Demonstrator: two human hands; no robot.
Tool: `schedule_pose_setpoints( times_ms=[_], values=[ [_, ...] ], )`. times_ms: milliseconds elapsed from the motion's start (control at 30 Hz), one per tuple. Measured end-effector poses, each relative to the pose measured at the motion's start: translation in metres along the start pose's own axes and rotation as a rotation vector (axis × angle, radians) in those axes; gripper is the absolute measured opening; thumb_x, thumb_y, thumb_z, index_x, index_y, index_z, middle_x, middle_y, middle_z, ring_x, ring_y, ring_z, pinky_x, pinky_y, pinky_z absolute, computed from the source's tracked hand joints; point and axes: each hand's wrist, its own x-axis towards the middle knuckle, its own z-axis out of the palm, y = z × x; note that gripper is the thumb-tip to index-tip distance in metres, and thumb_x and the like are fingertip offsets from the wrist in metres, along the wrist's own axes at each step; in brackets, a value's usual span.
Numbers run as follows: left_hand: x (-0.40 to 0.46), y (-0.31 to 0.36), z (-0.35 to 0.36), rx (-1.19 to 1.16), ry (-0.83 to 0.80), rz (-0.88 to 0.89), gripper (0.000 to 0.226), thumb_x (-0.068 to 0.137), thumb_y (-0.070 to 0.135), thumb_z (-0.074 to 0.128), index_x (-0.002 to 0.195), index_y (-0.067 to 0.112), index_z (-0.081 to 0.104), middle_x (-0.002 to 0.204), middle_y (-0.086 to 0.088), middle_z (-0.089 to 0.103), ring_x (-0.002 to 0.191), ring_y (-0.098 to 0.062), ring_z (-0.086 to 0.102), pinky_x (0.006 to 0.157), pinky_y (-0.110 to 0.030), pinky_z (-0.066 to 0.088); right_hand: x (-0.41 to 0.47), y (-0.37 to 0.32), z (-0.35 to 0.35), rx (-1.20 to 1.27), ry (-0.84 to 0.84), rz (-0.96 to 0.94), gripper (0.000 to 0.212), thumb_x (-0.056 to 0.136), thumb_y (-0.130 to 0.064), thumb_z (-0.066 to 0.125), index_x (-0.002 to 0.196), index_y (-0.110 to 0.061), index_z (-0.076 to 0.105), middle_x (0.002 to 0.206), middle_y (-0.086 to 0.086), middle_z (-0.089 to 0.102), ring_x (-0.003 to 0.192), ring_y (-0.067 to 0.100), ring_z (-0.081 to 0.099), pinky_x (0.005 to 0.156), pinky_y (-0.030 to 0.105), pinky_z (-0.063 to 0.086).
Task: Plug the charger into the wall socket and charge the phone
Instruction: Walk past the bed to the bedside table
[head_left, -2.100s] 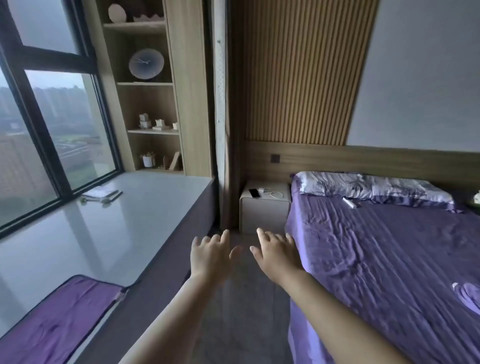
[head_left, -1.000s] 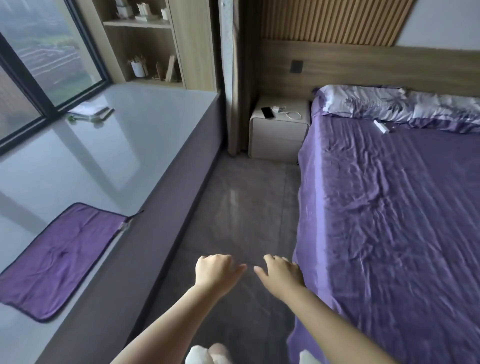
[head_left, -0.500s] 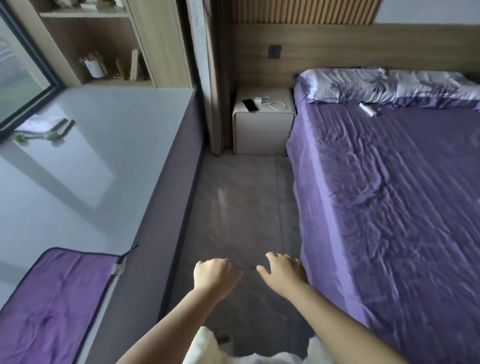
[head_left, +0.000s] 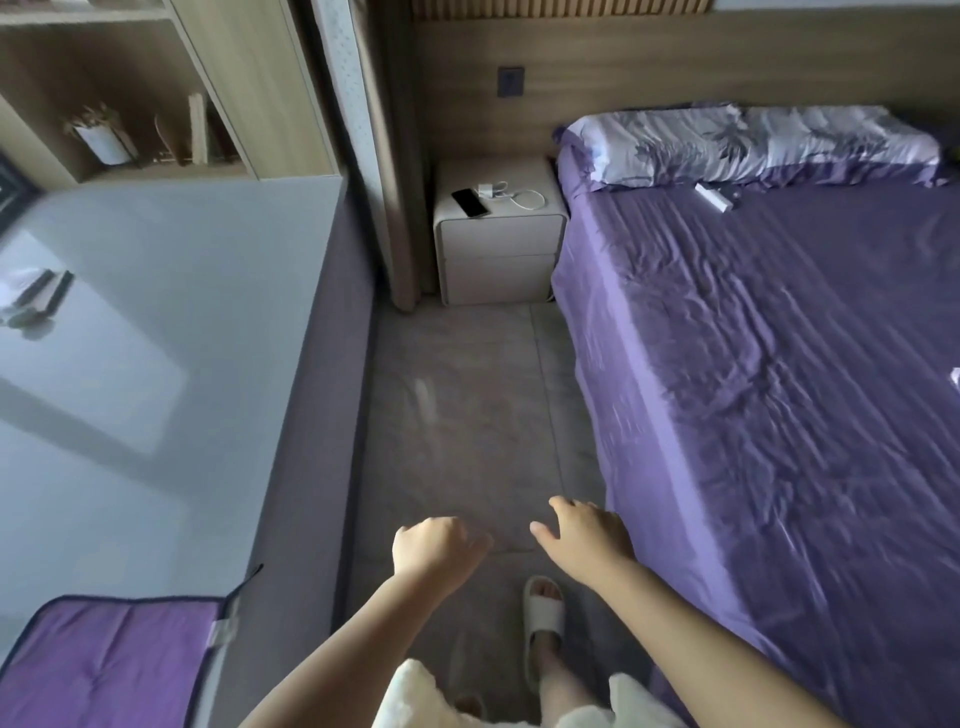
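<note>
A black phone (head_left: 469, 202) lies on the white bedside cabinet (head_left: 498, 244) at the far end of the aisle. Beside the phone is a white charger (head_left: 487, 189) with its coiled cable (head_left: 527, 198). A dark wall socket (head_left: 511, 82) sits in the wooden panel above the cabinet. My left hand (head_left: 436, 548) hangs low over the floor with fingers curled and nothing in it. My right hand (head_left: 584, 530) is next to it, fingers loosely apart, empty, close to the bed's edge. Both hands are far from the cabinet.
A bed with a purple sheet (head_left: 779, 389) fills the right side, with pillows (head_left: 748, 140) and a small white remote (head_left: 714, 196) on it. A grey window bench (head_left: 156, 338) with a purple mat (head_left: 104, 665) runs along the left. A slippered foot (head_left: 543, 616) stands on the tiled aisle.
The view has tilted down and come nearer to the cabinet. My hands have dropped low and my left fingers have curled in. A slippered foot has come into view.
</note>
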Motion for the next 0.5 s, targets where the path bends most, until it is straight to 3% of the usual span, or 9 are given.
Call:
schedule_pose_setpoints(
  times_ms=[300,500],
  values=[
    [0.086,0.051,-0.037,-0.007,-0.034,-0.052,0.050,0.083,0.053,0.034,0.095,0.019,0.069,0.101,-0.002,0.073,0.097,-0.024,0.065,0.087,-0.035,0.039,0.092,0.032,-0.037,0.026,-0.014,-0.074,0.048,0.093,-0.049,0.037,0.124,-0.015,0.049,0.121,0.010,0.064,0.107,0.031,0.060,0.085,0.037,0.046],
    [0.135,0.076,-0.065,0.008,-0.015,-0.078,0.048,0.085,0.054,0.037,0.092,0.019,0.068,0.100,-0.003,0.073,0.096,-0.025,0.065,0.089,-0.035,0.040,0.157,0.048,-0.069,0.000,-0.041,-0.111,0.048,0.093,-0.051,0.035,0.108,-0.011,0.056,0.114,0.010,0.064,0.102,0.031,0.061,0.080,0.037,0.046]
  ],
)
